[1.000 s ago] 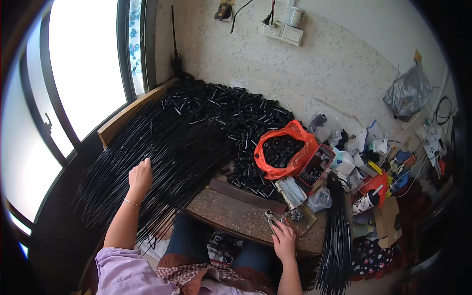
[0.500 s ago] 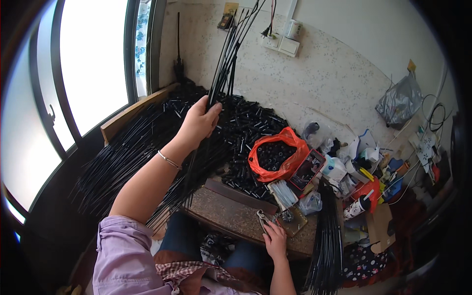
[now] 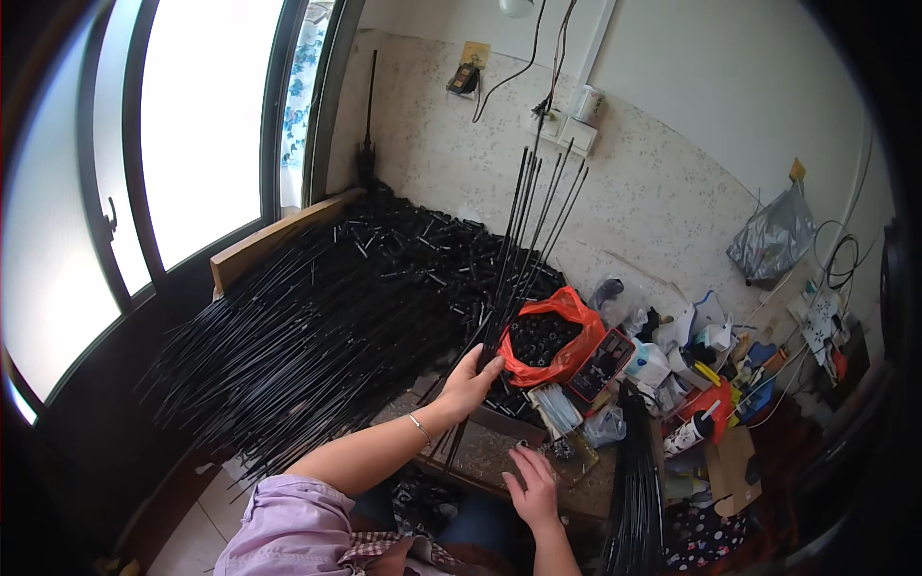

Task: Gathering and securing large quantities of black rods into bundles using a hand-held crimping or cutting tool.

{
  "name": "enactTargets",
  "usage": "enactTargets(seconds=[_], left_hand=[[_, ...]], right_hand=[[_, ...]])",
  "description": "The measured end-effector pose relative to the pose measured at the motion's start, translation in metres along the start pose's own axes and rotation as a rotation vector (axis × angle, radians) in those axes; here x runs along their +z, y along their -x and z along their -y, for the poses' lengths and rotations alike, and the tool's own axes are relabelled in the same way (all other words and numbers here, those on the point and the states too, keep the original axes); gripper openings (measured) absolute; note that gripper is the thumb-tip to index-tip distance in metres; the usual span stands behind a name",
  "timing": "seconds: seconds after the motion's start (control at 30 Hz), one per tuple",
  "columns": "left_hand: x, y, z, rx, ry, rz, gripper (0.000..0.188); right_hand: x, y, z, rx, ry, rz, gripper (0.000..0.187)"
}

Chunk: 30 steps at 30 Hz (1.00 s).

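Observation:
My left hand [image 3: 471, 384] is closed around a bundle of thin black umbrella ribs [image 3: 519, 240], held upright over the front of the worktable [image 3: 471, 451]. The upper ends of the ribs fan apart, and some lower ends reach down past my wrist. My right hand [image 3: 536, 488] is at the table's front edge with its fingers apart and nothing visible in it. Beside its fingertips sits a small dark toothed metal part [image 3: 560, 447]. The pliers there are mostly hidden by the hand.
A wide heap of black rods [image 3: 288, 336] covers the left side, with short black tubes [image 3: 413, 240] behind. An orange bag [image 3: 586, 341] of small black parts, a phone [image 3: 600, 365] and clutter stand right. More black rods [image 3: 634, 480] hang over the table's right edge.
My left hand has come down and to the right with the umbrella ribs, now in front of the orange bag. My right hand has lifted off the pliers, its fingers spreading.

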<state>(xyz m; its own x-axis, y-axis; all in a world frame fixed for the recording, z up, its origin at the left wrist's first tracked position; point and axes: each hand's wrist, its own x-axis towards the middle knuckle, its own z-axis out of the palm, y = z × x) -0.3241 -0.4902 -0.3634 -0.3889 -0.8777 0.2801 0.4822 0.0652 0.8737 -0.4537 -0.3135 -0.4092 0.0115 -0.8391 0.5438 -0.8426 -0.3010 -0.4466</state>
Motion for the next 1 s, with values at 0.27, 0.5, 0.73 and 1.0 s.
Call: enactTargets(seconds=[0.27,0.5,0.73,1.0], left_hand=[[0.025,0.022,-0.048,-0.318,0.394,0.087,0.022],[0.009,0.018,-0.040,-0.441,0.422,0.172,0.031],[-0.005,0.046,-0.017,-0.315,-0.125,0.709,0.018],[-0.037,0.099,0.052,0.253,-0.641,0.981,0.018]], right_hand=[[0.033,-0.025,0.046,0.564,-0.876,0.258,0.042],[0.052,0.013,0.010,0.775,-1.127,0.480,0.026],[0.044,0.001,-0.008,0.732,-1.577,0.154,0.048],[0.045,-0.102,-0.039,1.085,-1.626,0.041,0.057]])
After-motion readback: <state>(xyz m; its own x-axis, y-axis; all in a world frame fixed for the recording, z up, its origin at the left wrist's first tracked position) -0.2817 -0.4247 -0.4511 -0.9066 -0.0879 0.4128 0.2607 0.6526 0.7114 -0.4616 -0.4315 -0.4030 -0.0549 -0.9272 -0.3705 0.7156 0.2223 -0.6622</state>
